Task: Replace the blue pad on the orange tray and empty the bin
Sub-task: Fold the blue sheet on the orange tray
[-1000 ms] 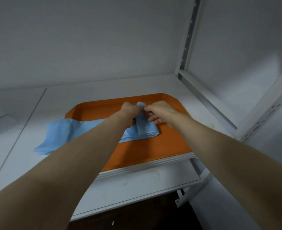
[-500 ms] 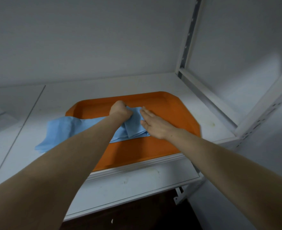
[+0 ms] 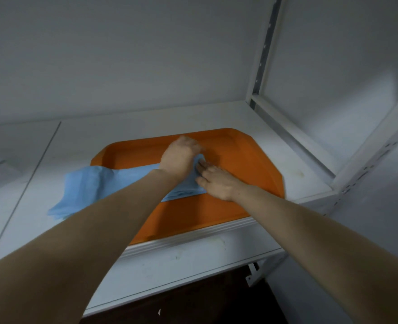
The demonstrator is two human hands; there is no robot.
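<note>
1. Flat orange plastic tray [image 3: 244,160] sits centre frame on white metal shelf [image 3: 134,122].
2. Crumpled blue fabric pad [image 3: 88,185] lies half on tray, its left part spilling onto shelf.
3. Left hand [image 3: 178,157]: fingers curled, gripping pad's right end.
4. Right hand [image 3: 217,183]: fingers straight, pressing pad flat.

The person's arms are bare. The left forearm [image 3: 88,230] fills the lower left of the frame and the right forearm [image 3: 322,230] the lower right, both uncovered to the frame's edge. The left grip [image 3: 178,157] and right grip [image 3: 216,183], near the centre, are bare hands, slightly blurred.
</note>
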